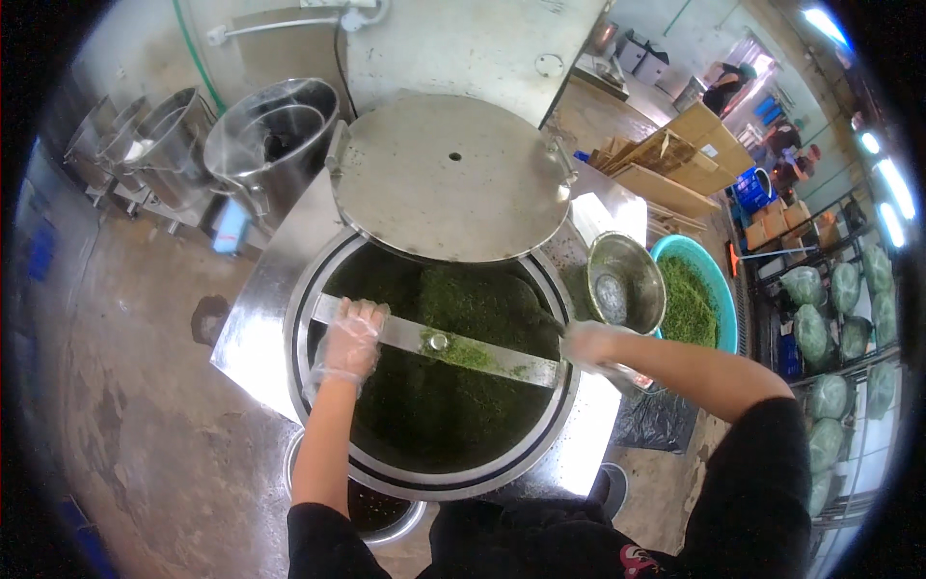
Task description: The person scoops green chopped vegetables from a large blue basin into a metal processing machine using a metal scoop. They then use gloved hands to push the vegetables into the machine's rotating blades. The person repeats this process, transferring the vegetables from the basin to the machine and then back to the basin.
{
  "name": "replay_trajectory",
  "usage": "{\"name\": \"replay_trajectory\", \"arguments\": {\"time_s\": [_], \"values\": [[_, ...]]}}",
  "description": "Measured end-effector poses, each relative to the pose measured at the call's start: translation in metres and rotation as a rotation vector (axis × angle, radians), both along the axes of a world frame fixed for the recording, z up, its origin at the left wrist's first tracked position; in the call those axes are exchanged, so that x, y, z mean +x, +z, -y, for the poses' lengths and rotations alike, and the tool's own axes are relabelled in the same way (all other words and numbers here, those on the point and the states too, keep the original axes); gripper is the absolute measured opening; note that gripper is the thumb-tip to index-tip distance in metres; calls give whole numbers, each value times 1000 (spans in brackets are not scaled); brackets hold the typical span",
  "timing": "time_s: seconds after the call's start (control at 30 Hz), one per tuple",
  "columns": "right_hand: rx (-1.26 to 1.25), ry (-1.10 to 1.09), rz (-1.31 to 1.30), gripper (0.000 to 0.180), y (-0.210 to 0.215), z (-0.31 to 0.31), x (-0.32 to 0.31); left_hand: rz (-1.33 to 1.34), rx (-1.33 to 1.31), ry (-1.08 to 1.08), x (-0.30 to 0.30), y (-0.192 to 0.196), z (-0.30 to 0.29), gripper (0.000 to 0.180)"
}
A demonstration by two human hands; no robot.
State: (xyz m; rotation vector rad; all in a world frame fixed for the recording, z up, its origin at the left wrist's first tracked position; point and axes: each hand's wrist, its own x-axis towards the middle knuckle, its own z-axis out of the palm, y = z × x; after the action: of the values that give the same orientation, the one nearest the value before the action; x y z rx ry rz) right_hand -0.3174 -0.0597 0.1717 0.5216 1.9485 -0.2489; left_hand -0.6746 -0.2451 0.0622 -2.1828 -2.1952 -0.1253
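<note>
A large round steel kettle [318, 280] stands open in front of me, full of chopped green leaves [482, 304]. A flat steel bar [502, 359] spans its mouth. My left hand [349, 338], in a thin clear glove, grips the bar's left end. My right hand [590, 344], also gloved, sits at the kettle's right rim, closed on a handle that runs to a steel bowl [625, 282]. The bowl is tilted over the rim. The kettle's round lid [449, 174] stands raised behind.
A teal basin [716, 289] of green leaves sits right of the bowl. Steel pots [270, 135] stand at the back left. Racks with bagged greens [820, 338] line the right. Cardboard boxes [694, 145] and other people [725, 87] are at the far right. A bucket [381, 507] sits below the kettle.
</note>
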Motion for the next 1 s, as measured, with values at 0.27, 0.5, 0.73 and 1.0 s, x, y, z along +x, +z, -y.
{"name": "replay_trajectory", "arguments": {"time_s": [0.27, 0.5, 0.73, 1.0], "values": [[-51, -178, 284, 28, -160, -51, -81, 1, 73, -43, -13, -26, -9, 49], [-401, 86, -437, 12, -159, -70, -85, 168, 8, 34, 6, -4, -2, 50], [-471, -608, -85, 30, -153, -65, -129, 187, -3, 167, 14, 1, 12, 52], [-202, 581, 160, 19, -107, -81, -108, 104, -22, 216, 19, -11, 23, 56]]}}
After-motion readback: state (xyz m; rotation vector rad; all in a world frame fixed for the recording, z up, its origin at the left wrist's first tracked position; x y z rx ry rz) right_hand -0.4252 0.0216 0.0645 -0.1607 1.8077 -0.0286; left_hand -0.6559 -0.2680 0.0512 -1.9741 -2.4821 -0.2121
